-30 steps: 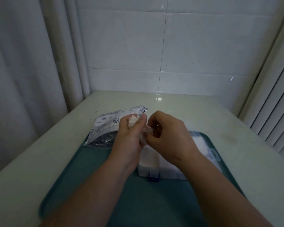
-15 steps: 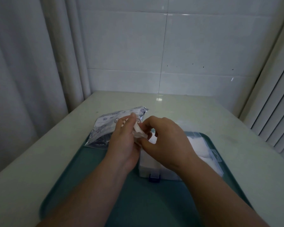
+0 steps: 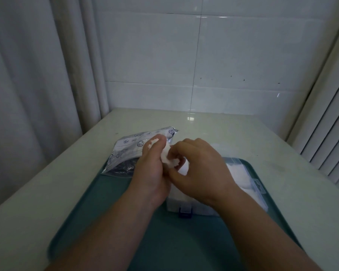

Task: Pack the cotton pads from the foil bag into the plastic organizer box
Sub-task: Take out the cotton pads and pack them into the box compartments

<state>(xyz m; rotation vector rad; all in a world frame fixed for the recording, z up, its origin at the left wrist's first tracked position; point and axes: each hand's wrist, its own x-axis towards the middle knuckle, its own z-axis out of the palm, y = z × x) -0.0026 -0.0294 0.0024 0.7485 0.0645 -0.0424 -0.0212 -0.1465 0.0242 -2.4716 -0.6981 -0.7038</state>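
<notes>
Nearest, two bare forearms reach in over a teal tray (image 3: 184, 241) that lies on the pale tabletop (image 3: 243, 133). On the tray stands the clear plastic organizer box (image 3: 186, 202), a small blue latch (image 3: 185, 211) on its near wall. White cotton pads (image 3: 241, 173) already fill its right side, while the hands hide its left and middle. Above the box, the left hand (image 3: 151, 173) and right hand (image 3: 200, 169) meet. The fingers of both curl in and pinch one fluffy, crumpled white cotton pad (image 3: 166, 156) between them. Just beyond the left hand, the silver foil bag (image 3: 129, 149), printed with small blue shells, lies partly on the tray's far left corner and partly on the tabletop. Farther off are a white tiled wall (image 3: 243, 55), a pale curtain (image 3: 27, 94) at left and slatted blinds (image 3: 331, 124) at right.
</notes>
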